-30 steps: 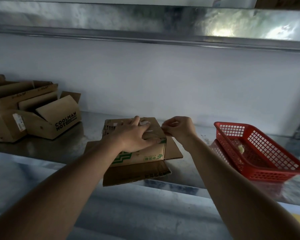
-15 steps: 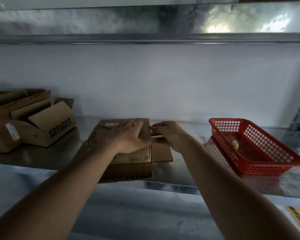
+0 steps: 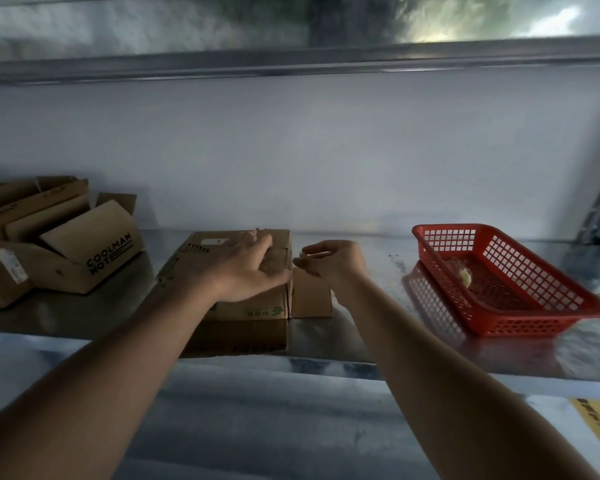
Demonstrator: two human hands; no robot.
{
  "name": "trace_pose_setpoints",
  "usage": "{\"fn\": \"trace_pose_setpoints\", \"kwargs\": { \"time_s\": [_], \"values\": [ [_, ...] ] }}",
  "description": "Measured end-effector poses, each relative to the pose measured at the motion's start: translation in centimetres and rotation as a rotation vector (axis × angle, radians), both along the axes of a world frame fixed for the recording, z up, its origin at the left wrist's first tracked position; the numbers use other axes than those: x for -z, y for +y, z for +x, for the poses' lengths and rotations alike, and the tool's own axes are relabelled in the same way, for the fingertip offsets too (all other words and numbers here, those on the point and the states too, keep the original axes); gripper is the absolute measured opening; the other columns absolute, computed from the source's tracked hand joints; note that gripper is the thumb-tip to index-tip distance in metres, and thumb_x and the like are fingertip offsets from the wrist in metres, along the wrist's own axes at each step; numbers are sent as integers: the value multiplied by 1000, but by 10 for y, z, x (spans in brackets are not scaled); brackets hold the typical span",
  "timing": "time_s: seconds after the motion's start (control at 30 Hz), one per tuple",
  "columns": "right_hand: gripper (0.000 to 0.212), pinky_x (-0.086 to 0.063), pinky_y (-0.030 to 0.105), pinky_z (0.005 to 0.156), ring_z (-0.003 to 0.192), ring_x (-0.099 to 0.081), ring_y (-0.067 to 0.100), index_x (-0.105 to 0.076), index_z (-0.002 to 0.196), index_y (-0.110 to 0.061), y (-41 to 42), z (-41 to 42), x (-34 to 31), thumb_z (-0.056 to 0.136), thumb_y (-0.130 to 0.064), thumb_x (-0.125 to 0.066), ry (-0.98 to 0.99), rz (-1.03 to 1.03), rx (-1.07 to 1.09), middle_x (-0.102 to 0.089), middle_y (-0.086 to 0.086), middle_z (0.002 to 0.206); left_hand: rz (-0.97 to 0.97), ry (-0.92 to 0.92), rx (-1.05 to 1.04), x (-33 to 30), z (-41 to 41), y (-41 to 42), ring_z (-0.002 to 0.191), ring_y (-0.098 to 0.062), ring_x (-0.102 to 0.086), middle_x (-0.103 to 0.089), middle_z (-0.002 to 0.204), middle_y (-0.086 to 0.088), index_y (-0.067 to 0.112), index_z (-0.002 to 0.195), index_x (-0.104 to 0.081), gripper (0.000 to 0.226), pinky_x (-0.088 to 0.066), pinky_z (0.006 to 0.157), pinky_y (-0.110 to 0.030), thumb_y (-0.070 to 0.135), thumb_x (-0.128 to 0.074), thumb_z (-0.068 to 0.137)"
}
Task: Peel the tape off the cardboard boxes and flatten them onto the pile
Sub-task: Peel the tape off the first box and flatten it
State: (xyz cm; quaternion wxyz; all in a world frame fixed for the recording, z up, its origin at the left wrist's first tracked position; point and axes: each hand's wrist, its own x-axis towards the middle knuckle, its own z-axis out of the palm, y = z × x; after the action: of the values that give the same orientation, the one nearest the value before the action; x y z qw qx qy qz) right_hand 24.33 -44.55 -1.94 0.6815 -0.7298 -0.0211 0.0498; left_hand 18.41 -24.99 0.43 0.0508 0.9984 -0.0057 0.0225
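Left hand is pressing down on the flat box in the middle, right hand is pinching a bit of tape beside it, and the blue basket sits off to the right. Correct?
Not quite: the basket is red, not blue, as the head view shows. The rest stands: the left hand presses on the flat box and the right hand pinches a bit of tape beside it.
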Motion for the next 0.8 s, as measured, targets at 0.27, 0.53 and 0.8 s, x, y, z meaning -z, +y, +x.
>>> {"fn": "trace_pose_setpoints", "kwargs": {
  "time_s": [0.27,0.53,0.8],
  "values": [
    [16,-54,22,66,87,-71,14,-81,105,-21,-9,-1,-21,89,-19,-77,-317,-354,136,-77,-4,91,-67,-73,26,-5,-2,-39,124,-27,-52,-54,132,-3,32,123,-48,73,-50,92,-48,90,-43,79],
    [22,-39,9,56,81,-65,4,-80,106,-17,-58,-13,-39,86,-10,-80,-453,-455,228,-77,-3,101,-107,-142,202,-13,3,-103,99,-25,-65,-65,93,-1,27,89,-54,37,-54,93,-51,64,-57,93],
    [23,-59,32,79,92,-70,19,-82,100,-14,-131,-24,-45,82,-5,-71,-534,-567,360,-79,4,103,-28,-49,174,-15,8,-158,126,-35,-55,-57,139,-14,14,136,-51,85,-49,103,-53,83,-50,87]
  ]
}}
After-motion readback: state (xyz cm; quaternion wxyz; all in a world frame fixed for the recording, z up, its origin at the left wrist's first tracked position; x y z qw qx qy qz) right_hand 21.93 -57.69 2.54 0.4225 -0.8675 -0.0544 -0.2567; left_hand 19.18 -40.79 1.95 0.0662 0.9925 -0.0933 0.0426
